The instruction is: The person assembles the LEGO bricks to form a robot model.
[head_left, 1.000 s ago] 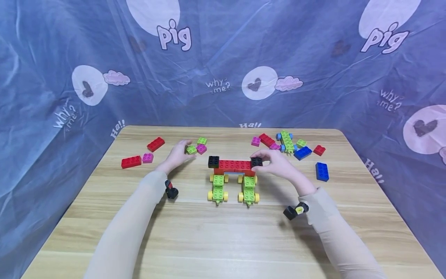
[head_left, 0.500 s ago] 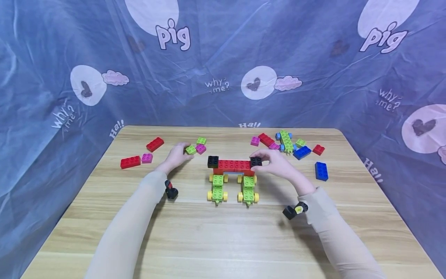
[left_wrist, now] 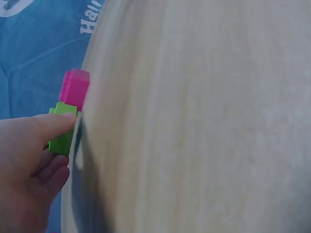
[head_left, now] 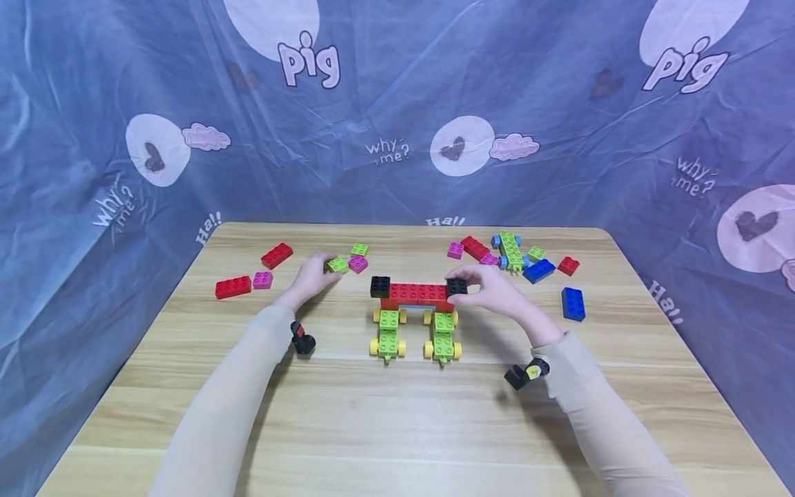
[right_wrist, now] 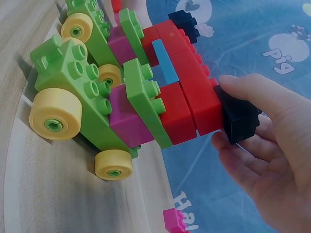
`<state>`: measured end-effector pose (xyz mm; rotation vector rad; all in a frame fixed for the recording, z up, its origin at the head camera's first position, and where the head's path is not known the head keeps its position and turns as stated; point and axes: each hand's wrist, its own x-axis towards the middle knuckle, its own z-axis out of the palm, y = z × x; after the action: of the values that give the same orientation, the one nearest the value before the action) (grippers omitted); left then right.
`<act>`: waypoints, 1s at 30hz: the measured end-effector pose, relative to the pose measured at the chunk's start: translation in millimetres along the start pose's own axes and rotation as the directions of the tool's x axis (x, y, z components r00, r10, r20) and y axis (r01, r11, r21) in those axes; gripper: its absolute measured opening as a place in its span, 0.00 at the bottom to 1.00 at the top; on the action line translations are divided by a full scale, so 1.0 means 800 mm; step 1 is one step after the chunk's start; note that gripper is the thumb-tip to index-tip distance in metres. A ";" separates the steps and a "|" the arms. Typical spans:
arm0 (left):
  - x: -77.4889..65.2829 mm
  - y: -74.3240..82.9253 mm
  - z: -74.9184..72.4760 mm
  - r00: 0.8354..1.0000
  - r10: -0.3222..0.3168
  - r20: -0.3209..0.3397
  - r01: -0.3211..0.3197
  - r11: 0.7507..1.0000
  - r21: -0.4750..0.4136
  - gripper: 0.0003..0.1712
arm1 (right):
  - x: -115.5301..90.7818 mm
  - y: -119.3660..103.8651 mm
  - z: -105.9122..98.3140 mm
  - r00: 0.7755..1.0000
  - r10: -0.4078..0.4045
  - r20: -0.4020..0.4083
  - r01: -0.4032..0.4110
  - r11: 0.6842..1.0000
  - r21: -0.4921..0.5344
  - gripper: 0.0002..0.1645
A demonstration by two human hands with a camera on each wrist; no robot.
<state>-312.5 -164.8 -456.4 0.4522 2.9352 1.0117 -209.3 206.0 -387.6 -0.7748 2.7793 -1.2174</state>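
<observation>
At the back left, my left hand (head_left: 312,277) pinches a lime green toy brick (left_wrist: 63,138) between thumb and fingers, beside a pink brick (left_wrist: 77,90). In the middle of the table stands a model: two green wheeled bases (head_left: 388,339) with yellow wheels, joined on top by red bricks (head_left: 417,293). Purple and green bricks sit between base and red layer in the right wrist view. One black brick (head_left: 380,286) is at the model's left end. My right hand (head_left: 493,290) grips the other black brick (right_wrist: 238,119) at the right end.
Two red bricks (head_left: 277,255) and a pink brick (head_left: 263,279) lie at the left. Another green brick (head_left: 359,249) lies behind the left hand's brick. A blue-wheeled green base (head_left: 511,250), blue bricks (head_left: 573,304) and several others lie back right. A printed cloth (head_left: 385,179) hangs behind.
My left hand has shifted very slightly left with the green brick, widening its gap from the pink one. My right hand stays on the black brick.
</observation>
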 end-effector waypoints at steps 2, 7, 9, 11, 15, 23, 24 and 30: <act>-0.002 0.002 -0.004 1.000 -0.004 -0.005 0.004 1.000 -0.015 0.31 | 0.000 0.000 0.000 1.000 -0.005 -0.001 0.005 1.000 -0.007 0.26; -0.005 0.013 -0.014 1.000 0.019 -0.019 -0.020 0.999 -0.035 0.32 | 0.001 -0.001 -0.002 1.000 -0.023 0.003 0.023 0.999 -0.025 0.27; -0.006 0.021 -0.019 0.998 0.049 -0.032 -0.050 0.998 -0.030 0.32 | 0.002 -0.001 -0.003 1.000 -0.029 0.007 0.030 0.999 -0.021 0.27; -0.007 0.030 -0.023 0.995 0.087 -0.046 -0.088 0.996 -0.014 0.31 | 0.004 -0.003 -0.004 0.999 -0.033 0.010 0.033 0.999 -0.008 0.27; -0.011 0.053 -0.031 0.987 0.153 -0.046 -0.153 0.988 0.002 0.30 | 0.009 -0.007 -0.007 1.000 -0.022 0.017 0.021 1.000 0.013 0.26; -0.018 0.104 -0.040 0.969 0.244 -0.037 -0.245 0.969 -0.030 0.29 | 0.024 -0.026 -0.009 0.999 -0.034 0.022 0.034 0.999 0.026 0.26; -0.020 0.110 -0.041 0.964 0.263 -0.040 -0.264 0.964 -0.031 0.28 | 0.026 -0.028 -0.009 0.999 -0.034 0.024 0.033 0.999 0.026 0.26; -0.028 0.143 -0.043 0.944 0.328 -0.028 -0.329 0.942 -0.074 0.27 | 0.036 -0.042 -0.008 0.998 -0.054 0.032 0.054 0.999 0.008 0.26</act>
<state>-263.7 -106.1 -362.1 0.9604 2.8792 1.1566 -221.3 178.1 -354.9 -0.8666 2.7449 -1.2107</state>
